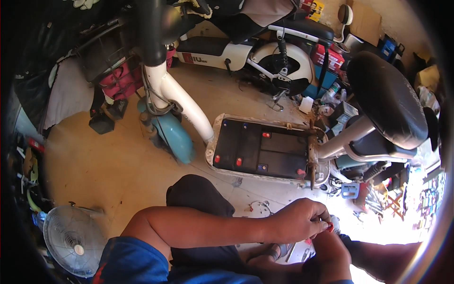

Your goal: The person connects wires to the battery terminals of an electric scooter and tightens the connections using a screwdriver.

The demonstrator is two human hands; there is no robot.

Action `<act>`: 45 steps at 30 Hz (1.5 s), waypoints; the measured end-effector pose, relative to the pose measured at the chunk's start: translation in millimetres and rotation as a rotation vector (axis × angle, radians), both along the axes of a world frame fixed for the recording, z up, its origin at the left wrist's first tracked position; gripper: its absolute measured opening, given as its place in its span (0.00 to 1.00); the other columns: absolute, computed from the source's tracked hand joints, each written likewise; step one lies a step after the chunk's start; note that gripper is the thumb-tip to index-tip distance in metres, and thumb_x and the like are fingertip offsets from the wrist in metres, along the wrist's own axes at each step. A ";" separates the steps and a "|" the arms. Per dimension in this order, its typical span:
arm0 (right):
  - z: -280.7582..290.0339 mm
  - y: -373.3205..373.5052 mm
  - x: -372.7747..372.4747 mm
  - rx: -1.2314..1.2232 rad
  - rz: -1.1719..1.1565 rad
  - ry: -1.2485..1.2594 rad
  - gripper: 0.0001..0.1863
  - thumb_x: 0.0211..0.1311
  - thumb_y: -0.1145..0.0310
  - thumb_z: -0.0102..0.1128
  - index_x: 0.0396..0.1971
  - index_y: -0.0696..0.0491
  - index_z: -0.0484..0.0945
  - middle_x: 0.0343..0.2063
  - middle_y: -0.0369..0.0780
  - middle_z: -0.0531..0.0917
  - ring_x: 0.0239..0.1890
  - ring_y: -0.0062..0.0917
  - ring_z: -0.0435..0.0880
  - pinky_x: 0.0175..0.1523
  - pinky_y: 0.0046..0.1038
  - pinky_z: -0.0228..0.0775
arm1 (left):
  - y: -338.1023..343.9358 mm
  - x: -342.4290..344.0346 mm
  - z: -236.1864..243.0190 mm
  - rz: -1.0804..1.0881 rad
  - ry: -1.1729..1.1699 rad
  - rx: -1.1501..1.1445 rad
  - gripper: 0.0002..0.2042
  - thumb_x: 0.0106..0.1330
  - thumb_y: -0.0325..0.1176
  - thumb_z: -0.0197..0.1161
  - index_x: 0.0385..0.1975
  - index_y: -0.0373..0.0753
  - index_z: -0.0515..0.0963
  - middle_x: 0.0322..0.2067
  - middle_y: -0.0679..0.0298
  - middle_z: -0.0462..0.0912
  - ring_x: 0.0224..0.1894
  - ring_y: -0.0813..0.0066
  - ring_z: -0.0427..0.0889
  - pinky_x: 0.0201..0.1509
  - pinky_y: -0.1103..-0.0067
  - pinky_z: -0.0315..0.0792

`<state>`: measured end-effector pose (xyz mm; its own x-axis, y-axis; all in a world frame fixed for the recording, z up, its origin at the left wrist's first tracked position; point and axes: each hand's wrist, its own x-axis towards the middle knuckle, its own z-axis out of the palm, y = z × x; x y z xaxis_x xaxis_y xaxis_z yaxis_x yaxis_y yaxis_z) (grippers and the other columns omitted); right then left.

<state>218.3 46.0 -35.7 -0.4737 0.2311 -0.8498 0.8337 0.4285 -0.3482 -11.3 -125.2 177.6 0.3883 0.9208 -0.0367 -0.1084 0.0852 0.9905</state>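
Observation:
My left hand (301, 218) reaches across to the right, and its thumb and fingers pinch a small red piece (330, 227) too small to name. My right hand (326, 239) is close against the left one, at the lower right; its fingers are mostly hidden. Beyond my hands lies the open footboard tray (211, 152) of an electric scooter. Black batteries (283, 155) with red and blue terminals sit side by side in it. A rusty metal bar (312, 151) crosses the tray's right end.
The scooter's white stem (182, 106), teal front fender (172, 137) and black saddle (388, 97) rise around the tray. A second white scooter (213, 54) stands behind. A fan (75, 241) is at the lower left. Boxes and a blue stool (350, 190) crowd the right.

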 end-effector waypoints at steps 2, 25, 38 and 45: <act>58.2 -1.9 -5.2 -0.095 -0.023 0.002 0.14 0.63 0.62 0.76 0.42 0.56 0.91 0.31 0.38 0.92 0.29 0.21 0.86 0.33 0.26 0.77 | -8.3 -3.2 8.3 -0.094 -0.128 -0.194 0.09 0.79 0.33 0.62 0.49 0.35 0.83 0.30 0.67 0.85 0.33 0.85 0.80 0.38 0.83 0.76; 228.7 -140.0 -30.2 0.539 -0.477 0.858 0.11 0.66 0.68 0.77 0.46 0.54 0.92 0.27 0.35 0.90 0.29 0.12 0.83 0.37 0.22 0.78 | -30.4 0.9 -60.1 0.211 -0.857 -0.488 0.11 0.80 0.31 0.59 0.53 0.32 0.80 0.52 0.52 0.86 0.54 0.58 0.88 0.66 0.63 0.82; 238.8 -151.5 -20.9 0.578 -0.580 0.875 0.09 0.63 0.69 0.77 0.40 0.55 0.88 0.23 0.33 0.88 0.23 0.10 0.77 0.29 0.21 0.70 | -36.7 10.2 -35.8 0.349 -0.338 -0.393 0.11 0.75 0.36 0.70 0.45 0.34 0.81 0.27 0.71 0.76 0.21 0.86 0.68 0.23 0.85 0.57; 238.5 -150.8 -14.6 0.603 -0.626 0.959 0.10 0.70 0.70 0.72 0.48 0.55 0.88 0.23 0.36 0.88 0.21 0.14 0.83 0.28 0.21 0.73 | -34.5 9.0 -34.0 0.326 -0.266 -0.354 0.13 0.75 0.39 0.71 0.45 0.34 0.84 0.25 0.74 0.76 0.21 0.89 0.65 0.23 0.86 0.56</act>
